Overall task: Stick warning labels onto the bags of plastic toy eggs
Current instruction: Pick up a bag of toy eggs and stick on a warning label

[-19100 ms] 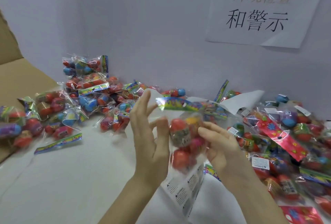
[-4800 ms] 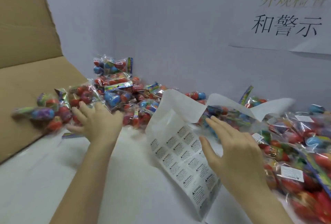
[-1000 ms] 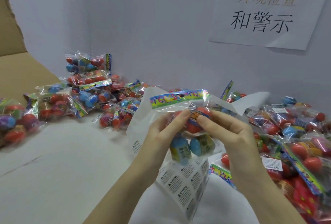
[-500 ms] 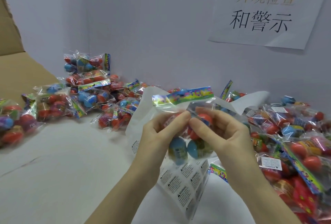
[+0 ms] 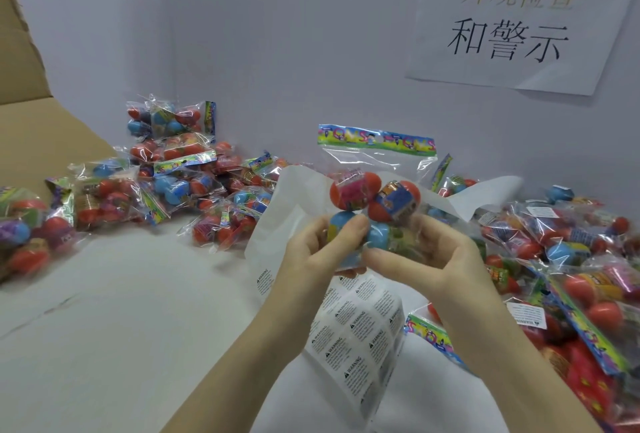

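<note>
White tabletop [image 5: 104, 346] runs back to a pale wall bearing a paper sign [image 5: 519, 20]. Above its middle, a clear bag of toy eggs [image 5: 375, 190] stands upright, colourful header up. Left hand [image 5: 311, 259] and right hand [image 5: 440, 259] both pinch its lower part. Just beneath lies the curled warning label sheet [image 5: 356, 332]. Heaps of egg bags [image 5: 173, 176] flank them.
</note>
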`<act>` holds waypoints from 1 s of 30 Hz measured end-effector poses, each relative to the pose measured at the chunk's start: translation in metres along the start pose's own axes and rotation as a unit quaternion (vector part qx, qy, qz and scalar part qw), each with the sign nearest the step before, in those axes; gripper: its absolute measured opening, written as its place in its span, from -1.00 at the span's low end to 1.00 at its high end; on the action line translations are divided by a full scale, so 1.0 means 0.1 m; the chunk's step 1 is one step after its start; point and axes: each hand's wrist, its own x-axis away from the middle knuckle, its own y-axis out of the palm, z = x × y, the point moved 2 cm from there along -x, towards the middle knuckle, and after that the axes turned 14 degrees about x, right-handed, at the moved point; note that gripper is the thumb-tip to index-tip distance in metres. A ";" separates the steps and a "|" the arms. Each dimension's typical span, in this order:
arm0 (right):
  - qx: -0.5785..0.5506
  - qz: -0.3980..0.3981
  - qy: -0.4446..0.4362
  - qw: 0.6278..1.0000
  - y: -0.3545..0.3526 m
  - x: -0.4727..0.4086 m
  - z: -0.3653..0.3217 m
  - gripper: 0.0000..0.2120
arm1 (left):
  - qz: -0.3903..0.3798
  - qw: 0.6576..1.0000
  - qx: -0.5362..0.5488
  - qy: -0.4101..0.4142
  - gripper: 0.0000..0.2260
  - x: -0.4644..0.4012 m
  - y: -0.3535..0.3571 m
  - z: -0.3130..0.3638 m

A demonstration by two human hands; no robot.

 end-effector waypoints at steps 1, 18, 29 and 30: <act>-0.013 0.005 0.001 1.000 0.00 -0.01 0.01 -0.65 | -0.011 1.000 -0.001 -0.003 -0.78 0.00 0.00 0.00; 0.119 0.203 -0.122 0.964 0.01 0.01 0.03 -0.62 | 0.113 0.972 -0.148 0.144 -0.64 0.04 -0.02 0.02; 0.259 0.236 -0.265 0.899 0.12 0.09 -0.04 -0.73 | 0.060 0.993 0.105 0.003 -0.86 0.03 -0.04 0.11; 0.244 0.257 -0.234 0.905 0.08 0.07 -0.04 -0.75 | 0.058 0.993 0.103 0.005 -0.86 0.03 -0.03 0.12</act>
